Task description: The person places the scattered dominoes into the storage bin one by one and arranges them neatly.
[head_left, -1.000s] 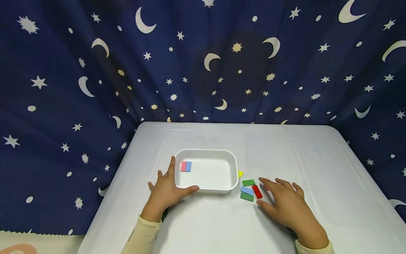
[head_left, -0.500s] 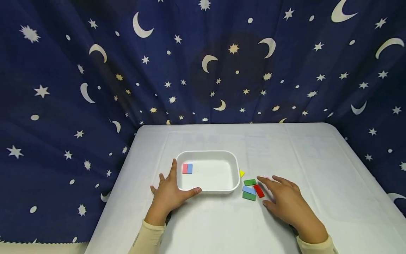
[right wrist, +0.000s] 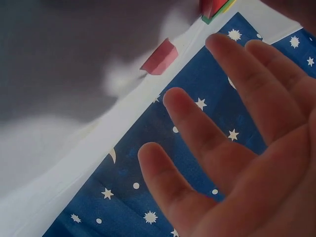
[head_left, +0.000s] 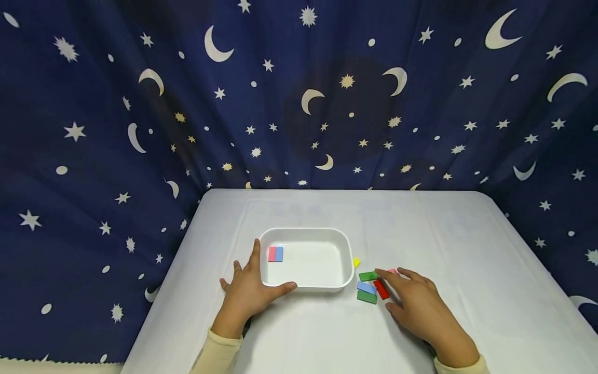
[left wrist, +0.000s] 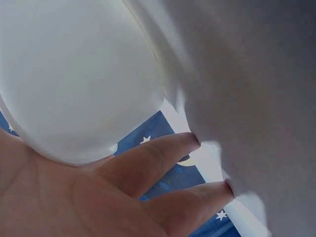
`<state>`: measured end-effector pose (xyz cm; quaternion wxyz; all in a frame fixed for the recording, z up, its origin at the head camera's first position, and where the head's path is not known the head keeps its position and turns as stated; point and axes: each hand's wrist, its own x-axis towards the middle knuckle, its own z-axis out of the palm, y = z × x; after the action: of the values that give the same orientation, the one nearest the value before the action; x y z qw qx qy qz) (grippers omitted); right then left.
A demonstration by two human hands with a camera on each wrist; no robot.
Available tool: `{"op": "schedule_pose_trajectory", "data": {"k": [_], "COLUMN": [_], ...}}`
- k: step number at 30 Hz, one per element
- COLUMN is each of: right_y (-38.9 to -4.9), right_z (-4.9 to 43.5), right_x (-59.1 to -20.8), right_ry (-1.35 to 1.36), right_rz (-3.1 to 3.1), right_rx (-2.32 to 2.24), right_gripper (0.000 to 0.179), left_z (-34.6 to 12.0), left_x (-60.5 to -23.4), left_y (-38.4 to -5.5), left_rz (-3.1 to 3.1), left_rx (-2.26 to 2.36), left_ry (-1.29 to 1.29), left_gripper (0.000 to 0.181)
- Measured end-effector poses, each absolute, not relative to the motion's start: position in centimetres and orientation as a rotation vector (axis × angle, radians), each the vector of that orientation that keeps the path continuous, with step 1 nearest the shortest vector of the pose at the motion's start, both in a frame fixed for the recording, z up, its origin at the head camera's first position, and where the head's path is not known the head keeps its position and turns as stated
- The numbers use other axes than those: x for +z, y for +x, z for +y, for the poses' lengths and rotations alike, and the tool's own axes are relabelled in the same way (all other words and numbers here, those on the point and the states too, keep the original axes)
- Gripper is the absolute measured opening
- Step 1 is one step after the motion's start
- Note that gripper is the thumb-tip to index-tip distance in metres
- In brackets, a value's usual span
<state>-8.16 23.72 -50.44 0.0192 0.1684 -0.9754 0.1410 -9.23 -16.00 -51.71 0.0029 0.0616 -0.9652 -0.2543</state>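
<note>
My left hand (head_left: 247, 296) spreads round the near left corner of a white tray (head_left: 306, 289), the thumb along its front wall and the index finger along its left side. Inside, a pink tile (head_left: 272, 254) and a blue tile (head_left: 279, 254) lie side by side. In the left wrist view, the palm touches the tray wall (left wrist: 79, 74). My right hand (head_left: 420, 309) hovers over loose tiles with fingers extended. Its index fingertip is near a green tile (head_left: 366, 276) and a red tile (head_left: 381, 290). A pink tile (right wrist: 160, 58) lies below the fingers in the right wrist view.
Left of the red tile lie a blue tile (head_left: 366, 287) and another green tile (head_left: 366, 297). A yellow piece (head_left: 356, 263) sits against the tray's right side, partly hidden. A white cloth (head_left: 420, 223) covers the table, with a dark blue star-patterned curtain (head_left: 280, 104) behind.
The head view has shifted slightly. My right hand lifted a little from the tiles, then its index fingertip came back close to the green and red ones. The left hand stays at the tray.
</note>
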Motion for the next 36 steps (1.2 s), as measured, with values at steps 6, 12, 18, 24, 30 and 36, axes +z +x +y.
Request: {"op": "schedule_pose_trajectory", "data": {"k": [6,12,18,24,30,36], "right_y": [-8.13,-7.8,-7.83,-7.75,-7.67,-7.72], "right_z": [23.6,23.51,23.33,23.29,23.06,23.1], "right_x": [-50.2,-50.36,-50.44,-50.57,-50.72,-50.69], "right_ry": [0.473,0.488,0.514,0.51,0.506,0.518], "right_rz": [-3.047,-3.037,-3.019,-3.016,-3.022,-2.998], "right_rx": [0.411,0.423,0.42,0.411,0.414,0.396], "right_gripper": [0.08,0.075,0.078,0.079,0.076,0.068], "left_z": [-15.97,-16.01,-16.33,-16.29,-16.41,-16.33], "left_x": [-51.79,-51.86,-51.68,-51.68,-51.71,-51.81], "left_y": [-9.39,-9.32,-9.44,-9.48,-9.43,-9.44], "left_rz": [-3.008,-3.007,-3.007,-3.008,-3.012,-3.003], "left_rx": [-0.809,-0.801,-0.802,-0.815,-0.797,-0.82], "left_ry": [0.195,0.177,0.187,0.172,0.178,0.18], "left_gripper": [0.152,0.153,0.152,0.152,0.152,0.153]}}
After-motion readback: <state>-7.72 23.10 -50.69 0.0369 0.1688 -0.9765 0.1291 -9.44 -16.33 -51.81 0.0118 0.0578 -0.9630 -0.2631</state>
